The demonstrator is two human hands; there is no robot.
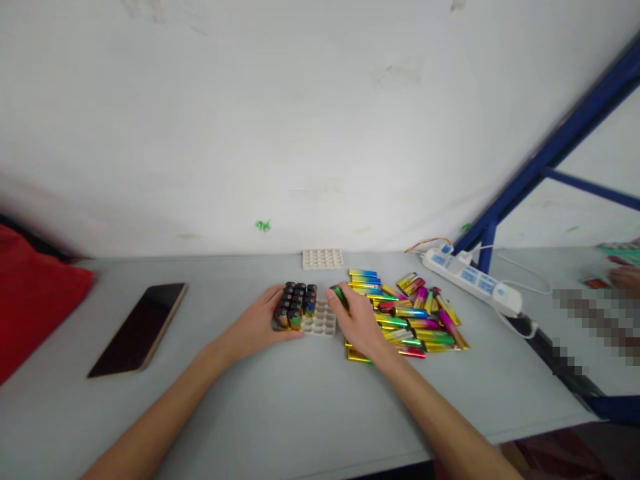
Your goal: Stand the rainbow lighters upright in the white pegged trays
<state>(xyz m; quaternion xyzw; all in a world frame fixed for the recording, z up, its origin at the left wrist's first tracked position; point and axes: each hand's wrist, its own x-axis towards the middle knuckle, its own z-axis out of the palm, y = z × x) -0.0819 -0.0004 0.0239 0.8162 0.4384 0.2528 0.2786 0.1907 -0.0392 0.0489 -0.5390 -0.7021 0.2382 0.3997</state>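
Right hand pinches shiny tube, probably light, slippery, best held mid-barrel; left hand clasps tray at left edge.

Single head-worn view; taken from above the near side of the desk, facing forward and down; wide field, hands at middle range; wall fills the upper half, desk the lower; left hand and right hand sit near centre, forearms entering from the bottom edge.

Tray partly hidden by cylinders, red item cropped left, forearms cropped below
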